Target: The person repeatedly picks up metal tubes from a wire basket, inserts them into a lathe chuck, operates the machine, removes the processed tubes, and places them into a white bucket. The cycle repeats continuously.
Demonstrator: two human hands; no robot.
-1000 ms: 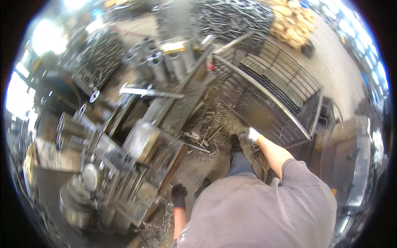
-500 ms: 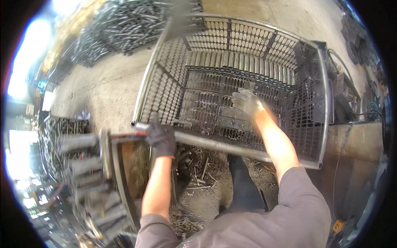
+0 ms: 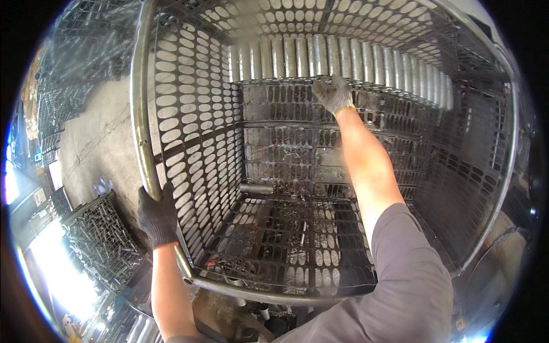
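I lean over a large metal mesh basket point(image 3: 140, 103) with oval holes in its walls and floor. My left hand point(image 3: 157, 214), in a dark glove, is closed round the tubular rail on the basket's left side. My right hand point(image 3: 334, 96), in a pale grey glove with a yellow cuff edge, reaches deep inside with thumb and fingers apart. Its fingertips are at the near ends of a row of metal tubes point(image 3: 320, 57) laid side by side along the far wall; whether they touch is unclear. One loose tube point(image 3: 257, 188) lies by the left wall.
Small metal scraps point(image 3: 234, 266) litter the near part of the basket. On the left outside stands a bin of metal pieces point(image 3: 103, 240) on the concrete floor point(image 3: 94, 131). A dark solid panel point(image 3: 469, 137) covers part of the basket's right side.
I have bent closer, so the basket fills more of the view. My right hand has moved farther in, up to the tube row. My left hand has shifted from the near corner onto the left rail.
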